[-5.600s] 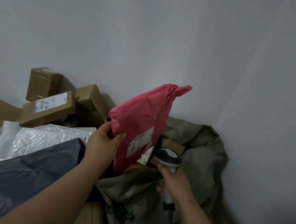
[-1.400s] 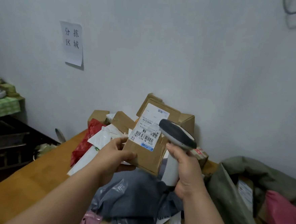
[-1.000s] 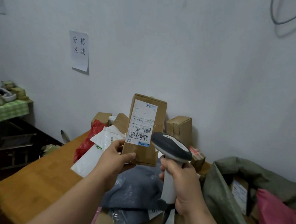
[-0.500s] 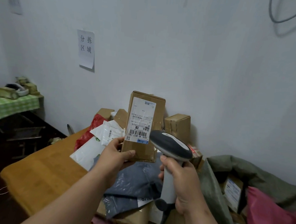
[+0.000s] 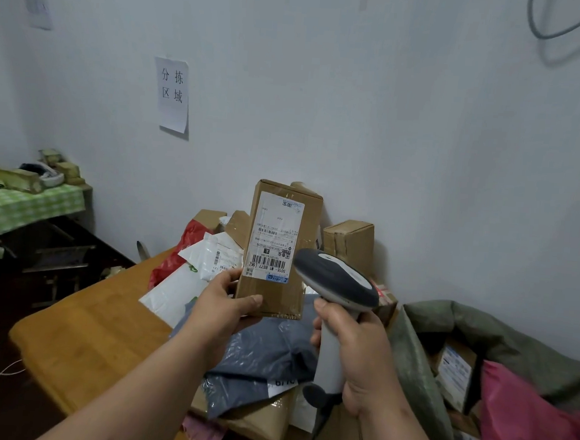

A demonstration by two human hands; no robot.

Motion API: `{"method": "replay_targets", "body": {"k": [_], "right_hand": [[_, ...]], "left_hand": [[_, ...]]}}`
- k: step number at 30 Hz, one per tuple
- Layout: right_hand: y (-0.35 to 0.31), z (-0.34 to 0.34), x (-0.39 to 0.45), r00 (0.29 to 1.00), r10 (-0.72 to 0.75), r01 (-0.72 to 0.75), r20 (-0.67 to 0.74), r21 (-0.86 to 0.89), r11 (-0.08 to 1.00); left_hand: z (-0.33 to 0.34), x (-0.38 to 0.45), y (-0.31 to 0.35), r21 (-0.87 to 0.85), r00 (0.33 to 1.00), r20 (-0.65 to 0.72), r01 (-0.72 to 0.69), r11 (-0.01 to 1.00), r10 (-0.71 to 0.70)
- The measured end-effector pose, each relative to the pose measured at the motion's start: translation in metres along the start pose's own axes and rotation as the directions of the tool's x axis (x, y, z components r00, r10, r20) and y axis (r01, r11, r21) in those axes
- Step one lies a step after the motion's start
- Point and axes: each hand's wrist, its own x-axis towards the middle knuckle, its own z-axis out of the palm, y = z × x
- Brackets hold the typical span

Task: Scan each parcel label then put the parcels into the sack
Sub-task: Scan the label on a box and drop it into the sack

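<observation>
My left hand (image 5: 222, 306) grips the lower end of a tall brown cardboard parcel (image 5: 273, 297), held upright with its white barcode label (image 5: 275, 237) facing me. My right hand (image 5: 358, 358) holds a grey and white handheld scanner (image 5: 334, 284) by its handle, its head just right of the label's barcode. The olive green sack (image 5: 418, 376) stands open at the lower right. Inside it lie a pink mailer (image 5: 528, 418) and a labelled box (image 5: 454, 372).
A wooden table (image 5: 77, 339) carries a pile of parcels: a dark grey mailer (image 5: 265, 359), white mailers (image 5: 177, 291), a red bag (image 5: 172, 259) and brown boxes (image 5: 348, 244). A paper sign (image 5: 172, 94) hangs on the wall. A green-clothed table (image 5: 18, 201) stands far left.
Over the last second the box has stayed upright in my left hand while the scanner head held beside the barcode. The view shifted slightly right. Earlier, the pink mailer went into the sack.
</observation>
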Motion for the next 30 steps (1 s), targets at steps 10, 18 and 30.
{"method": "replay_targets", "body": {"k": [10,18,30], "right_hand": [[0.001,0.003,0.002,1.000,-0.021,0.021,0.010,-0.017,1.000],[0.001,0.004,0.005,1.000,-0.012,0.012,0.009,-0.004,1.000],[0.004,-0.001,0.012,1.000,-0.005,0.005,0.006,-0.019,1.000]], "left_hand": [[-0.004,0.004,-0.004,0.019,1.000,-0.012,0.007,1.000,-0.007],[-0.006,0.005,-0.005,0.022,1.000,-0.006,0.014,1.000,-0.014],[0.000,0.005,-0.007,0.039,1.000,-0.008,0.006,0.999,-0.006]]}}
